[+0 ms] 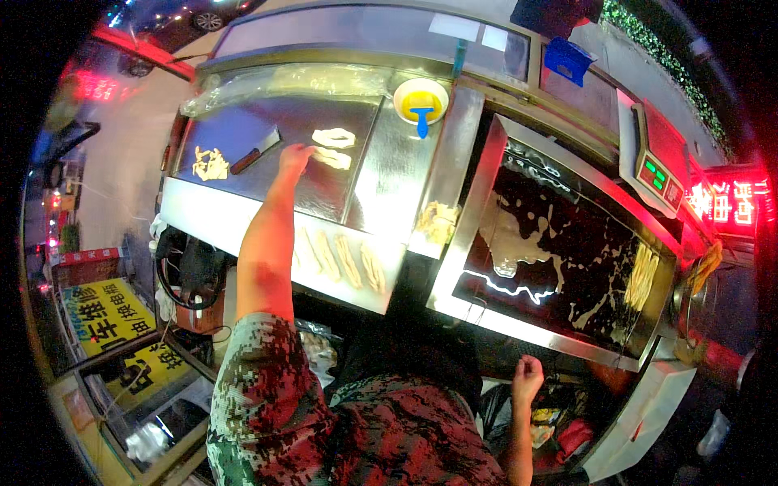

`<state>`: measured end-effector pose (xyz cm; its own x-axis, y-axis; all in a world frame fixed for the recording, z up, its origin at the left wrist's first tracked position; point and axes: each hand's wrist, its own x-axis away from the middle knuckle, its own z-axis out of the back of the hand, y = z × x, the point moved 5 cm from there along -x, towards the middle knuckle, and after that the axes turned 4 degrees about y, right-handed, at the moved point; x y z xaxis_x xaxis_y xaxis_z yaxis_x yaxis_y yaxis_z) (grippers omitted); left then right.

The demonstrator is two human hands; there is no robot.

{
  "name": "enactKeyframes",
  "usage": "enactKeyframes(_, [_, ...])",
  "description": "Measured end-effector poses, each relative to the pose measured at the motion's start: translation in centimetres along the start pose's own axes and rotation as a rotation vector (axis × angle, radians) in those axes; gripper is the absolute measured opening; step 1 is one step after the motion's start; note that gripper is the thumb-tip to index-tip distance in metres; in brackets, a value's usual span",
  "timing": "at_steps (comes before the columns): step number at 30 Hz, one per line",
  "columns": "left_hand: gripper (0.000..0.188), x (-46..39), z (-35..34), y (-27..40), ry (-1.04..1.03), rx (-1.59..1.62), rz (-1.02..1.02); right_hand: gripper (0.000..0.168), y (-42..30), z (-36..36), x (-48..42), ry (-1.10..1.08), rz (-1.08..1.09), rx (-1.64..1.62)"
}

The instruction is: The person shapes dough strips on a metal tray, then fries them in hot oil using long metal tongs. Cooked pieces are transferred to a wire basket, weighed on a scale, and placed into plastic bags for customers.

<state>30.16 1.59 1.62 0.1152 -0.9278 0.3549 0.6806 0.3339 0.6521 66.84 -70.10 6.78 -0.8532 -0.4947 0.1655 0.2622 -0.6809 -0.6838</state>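
Observation:
My left hand reaches over the dark metal worktop. Its fingertips pinch the left end of a pale dough strip. Just beyond that lies a looped piece of dough. To the left of the hand rests a broad-bladed knife or scraper with a brown handle, beside a heap of dough pieces. Under my left forearm, several twisted dough strips lie on a white board. My right hand is curled closed in front of the fryer, with nothing visible in it.
A deep fryer of dark oil stands to the right, with fried dough sticks at its far end. A bowl of yellow liquid holds a blue-handled brush. Dough scraps sit between worktop and fryer. A digital scale is behind.

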Motion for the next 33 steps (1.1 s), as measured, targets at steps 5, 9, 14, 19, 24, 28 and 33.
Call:
enactKeyframes(5, [0.031,-2.9,-0.6,-0.6,-0.107,-0.31,-0.356,0.004,-11.1,-6.4,-1.7,-0.168,0.068,0.08])
enactKeyframes(9, [0.031,-1.1,0.6,2.0,-0.084,-0.323,-0.642,0.006,-18.2,-12.5,-5.6,-0.156,0.289,-0.036])
enactKeyframes(14, [0.022,13.9,1.2,12.8,-0.639,0.02,-0.6,0.045,-26.5,-20.9,-9.0,-0.295,0.037,-0.458])
enactKeyframes(19, [0.025,22.9,1.0,14.9,-0.967,0.554,-0.277,0.077,-34.2,-23.4,-8.1,-0.947,-0.415,-1.291])
enactKeyframes(24, [0.034,28.2,-3.0,13.7,-1.13,0.641,-0.143,0.03,-32.0,-17.8,-5.5,-0.798,-0.293,-1.323])
enactKeyframes(28, [0.029,31.9,-5.9,12.4,-1.113,0.554,-0.139,0.021,-26.8,-15.2,-6.0,-0.342,-0.2,-1.097])
enactKeyframes(33, [0.023,33.1,-8.7,11.0,-1.109,0.668,-0.056,0.032,-18.8,-11.1,-4.5,0.198,-0.45,-1.193])
